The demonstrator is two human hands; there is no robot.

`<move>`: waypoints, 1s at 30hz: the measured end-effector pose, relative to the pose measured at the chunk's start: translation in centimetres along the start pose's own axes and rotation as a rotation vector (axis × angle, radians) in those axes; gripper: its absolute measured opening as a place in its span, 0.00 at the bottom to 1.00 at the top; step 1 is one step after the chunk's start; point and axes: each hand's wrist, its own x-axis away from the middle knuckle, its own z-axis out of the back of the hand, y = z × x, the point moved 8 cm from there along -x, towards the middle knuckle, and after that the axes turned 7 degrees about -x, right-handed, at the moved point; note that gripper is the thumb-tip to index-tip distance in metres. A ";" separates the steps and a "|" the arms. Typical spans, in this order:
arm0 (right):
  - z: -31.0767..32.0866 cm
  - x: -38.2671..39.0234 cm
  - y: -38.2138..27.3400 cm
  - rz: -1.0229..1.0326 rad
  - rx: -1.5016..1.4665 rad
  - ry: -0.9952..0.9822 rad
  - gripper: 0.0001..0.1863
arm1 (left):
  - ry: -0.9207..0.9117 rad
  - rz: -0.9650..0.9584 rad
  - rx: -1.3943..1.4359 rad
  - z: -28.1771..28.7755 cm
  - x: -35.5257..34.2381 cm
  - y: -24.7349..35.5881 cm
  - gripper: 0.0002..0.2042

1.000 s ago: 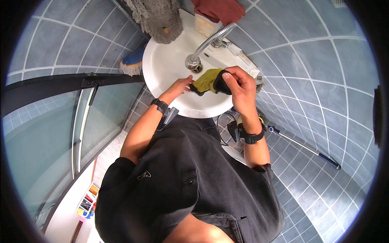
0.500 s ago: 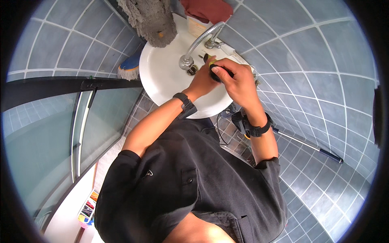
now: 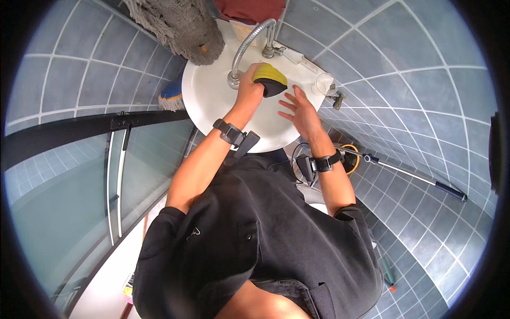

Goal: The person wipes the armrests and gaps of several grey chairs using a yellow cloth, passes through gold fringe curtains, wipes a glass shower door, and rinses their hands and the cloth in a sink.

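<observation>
My left hand (image 3: 251,94) is closed around a yellow-and-black cloth-like piece (image 3: 271,78) with a rounded shape; its exact kind I cannot make out. It is held over the white washbasin (image 3: 204,109), beside the flexible chrome faucet (image 3: 245,49). The faucet's round head is partly behind my left hand. To the right of the piece, my right hand (image 3: 305,112) hovers above the basin's right side, fingers spread, touching nothing. Each wrist wears a black strap with a small black device.
A grey mop head (image 3: 180,32) hangs over the basin's far left rim, near a blue mop (image 3: 171,97). Red cloth (image 3: 249,9) lies behind the faucet. A clear glass (image 3: 324,83) stands at the right rim. A long pole (image 3: 409,175) leans at right; a glass door (image 3: 58,175) stands left.
My right hand has let go of the yellow-and-black piece and moved down, opening its fingers. My left hand keeps the piece, which now shows more of its yellow side.
</observation>
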 end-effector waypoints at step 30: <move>-3.9 -3.5 0.5 0.088 0.111 -0.143 0.13 | -0.371 -0.182 -0.993 -1.7 2.6 1.6 0.46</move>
